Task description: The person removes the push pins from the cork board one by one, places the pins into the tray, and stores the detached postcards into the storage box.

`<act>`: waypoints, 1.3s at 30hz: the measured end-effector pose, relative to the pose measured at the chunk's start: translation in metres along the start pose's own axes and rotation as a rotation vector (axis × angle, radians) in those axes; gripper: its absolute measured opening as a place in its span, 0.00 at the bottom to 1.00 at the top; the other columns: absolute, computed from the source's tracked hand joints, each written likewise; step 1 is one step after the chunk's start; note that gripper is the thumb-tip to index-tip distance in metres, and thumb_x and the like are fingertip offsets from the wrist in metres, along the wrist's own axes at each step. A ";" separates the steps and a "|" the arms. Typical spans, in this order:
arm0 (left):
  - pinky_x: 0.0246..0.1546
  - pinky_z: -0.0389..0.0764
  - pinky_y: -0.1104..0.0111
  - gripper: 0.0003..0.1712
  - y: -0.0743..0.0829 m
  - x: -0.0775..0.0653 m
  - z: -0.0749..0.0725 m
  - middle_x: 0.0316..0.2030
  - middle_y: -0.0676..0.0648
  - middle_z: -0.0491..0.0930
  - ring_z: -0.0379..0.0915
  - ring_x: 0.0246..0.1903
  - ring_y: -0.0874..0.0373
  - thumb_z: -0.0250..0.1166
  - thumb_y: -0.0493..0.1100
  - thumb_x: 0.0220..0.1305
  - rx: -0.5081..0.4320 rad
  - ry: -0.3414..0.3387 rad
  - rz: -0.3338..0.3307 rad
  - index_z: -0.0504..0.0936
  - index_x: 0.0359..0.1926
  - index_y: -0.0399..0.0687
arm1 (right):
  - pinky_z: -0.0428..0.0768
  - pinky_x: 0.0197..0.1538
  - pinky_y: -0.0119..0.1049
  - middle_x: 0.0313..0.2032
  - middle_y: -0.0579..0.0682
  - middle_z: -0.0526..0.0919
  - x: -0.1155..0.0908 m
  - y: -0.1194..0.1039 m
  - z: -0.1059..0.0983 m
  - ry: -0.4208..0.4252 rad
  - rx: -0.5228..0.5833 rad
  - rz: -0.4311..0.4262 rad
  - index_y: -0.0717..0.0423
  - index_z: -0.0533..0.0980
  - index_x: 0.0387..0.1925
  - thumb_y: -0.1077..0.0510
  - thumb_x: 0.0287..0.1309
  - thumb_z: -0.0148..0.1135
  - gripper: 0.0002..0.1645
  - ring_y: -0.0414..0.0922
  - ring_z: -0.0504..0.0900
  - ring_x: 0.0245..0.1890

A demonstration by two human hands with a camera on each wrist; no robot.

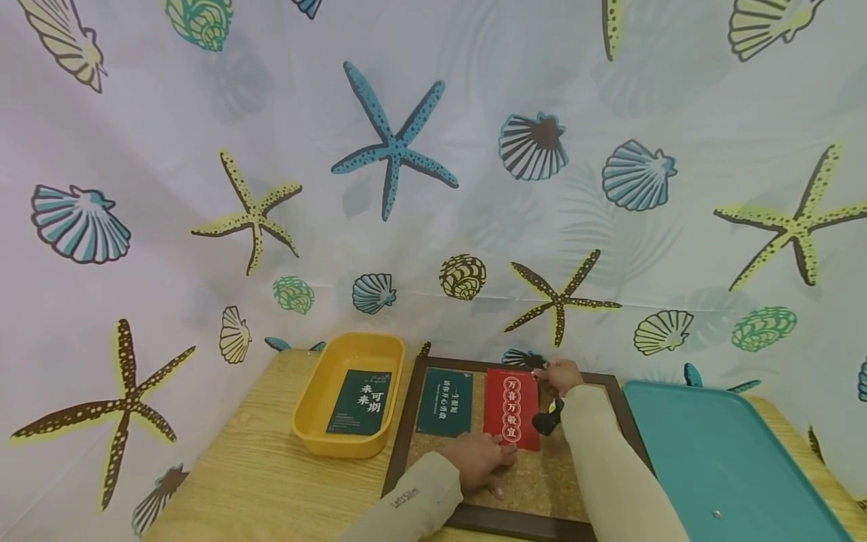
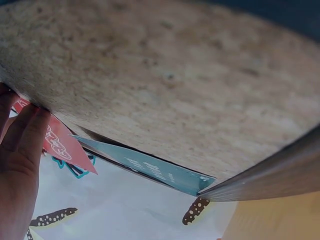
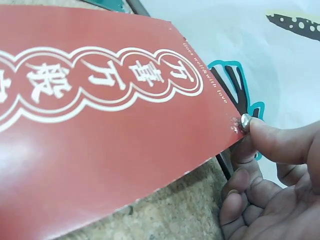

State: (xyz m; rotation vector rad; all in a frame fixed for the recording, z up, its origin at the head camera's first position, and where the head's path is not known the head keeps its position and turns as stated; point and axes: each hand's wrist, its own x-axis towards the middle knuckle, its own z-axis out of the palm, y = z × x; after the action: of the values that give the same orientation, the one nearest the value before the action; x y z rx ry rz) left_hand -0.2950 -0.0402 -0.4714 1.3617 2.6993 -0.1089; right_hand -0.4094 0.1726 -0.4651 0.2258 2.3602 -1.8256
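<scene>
A red card [image 1: 497, 406] with white characters lies over a framed cork board [image 1: 535, 482]. My left hand [image 1: 477, 461] rests its fingers on the card's lower edge, seen too in the left wrist view. At the upper right corner, my right hand [image 1: 561, 376] pinches a silver thumbtack [image 3: 245, 122], thumb on the tack and a finger behind the corner. In the right wrist view that corner stands lifted off the cork. How far the tack goes through is hidden. Left of the red card, a dark green card [image 1: 445, 403] lies on the board.
Left of the board stands a yellow bin [image 1: 305, 399] holding another dark green card [image 1: 359, 403]. A teal tray [image 1: 718, 452] lies to the right, with a small silver thing [image 1: 716, 514] on it. Behind the wooden table [image 1: 250, 474] hangs a patterned curtain [image 1: 474, 226].
</scene>
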 end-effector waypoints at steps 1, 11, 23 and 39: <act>0.47 0.78 0.68 0.37 0.000 0.000 0.000 0.59 0.55 0.75 0.76 0.51 0.61 0.64 0.64 0.54 -0.004 -0.002 -0.004 0.72 0.65 0.60 | 0.64 0.20 0.30 0.16 0.45 0.71 0.000 0.000 0.000 -0.008 0.006 0.002 0.56 0.65 0.15 0.67 0.66 0.54 0.22 0.38 0.64 0.16; 0.49 0.77 0.68 0.39 0.000 -0.001 0.000 0.61 0.54 0.73 0.73 0.55 0.60 0.63 0.64 0.54 -0.004 -0.009 -0.006 0.71 0.66 0.59 | 0.64 0.21 0.32 0.17 0.45 0.76 0.001 -0.001 -0.003 -0.040 0.015 0.018 0.57 0.68 0.18 0.65 0.68 0.49 0.19 0.38 0.65 0.16; 0.50 0.77 0.68 0.37 -0.001 0.000 0.002 0.63 0.56 0.71 0.73 0.56 0.61 0.63 0.64 0.54 0.013 -0.005 0.008 0.73 0.64 0.61 | 0.63 0.21 0.31 0.16 0.44 0.73 0.001 -0.002 -0.005 -0.069 0.053 0.036 0.54 0.67 0.18 0.65 0.67 0.52 0.20 0.37 0.65 0.16; 0.53 0.75 0.68 0.35 -0.002 0.003 0.003 0.64 0.58 0.71 0.72 0.56 0.61 0.64 0.64 0.54 -0.016 -0.025 -0.006 0.75 0.63 0.61 | 0.65 0.21 0.32 0.14 0.44 0.62 0.002 0.001 -0.012 -0.058 0.072 0.032 0.51 0.58 0.17 0.63 0.67 0.53 0.23 0.38 0.64 0.16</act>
State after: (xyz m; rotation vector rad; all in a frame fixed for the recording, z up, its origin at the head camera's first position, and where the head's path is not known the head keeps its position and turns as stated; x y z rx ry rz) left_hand -0.2980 -0.0390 -0.4744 1.3389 2.6785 -0.1032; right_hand -0.4115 0.1843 -0.4636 0.2151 2.2417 -1.8783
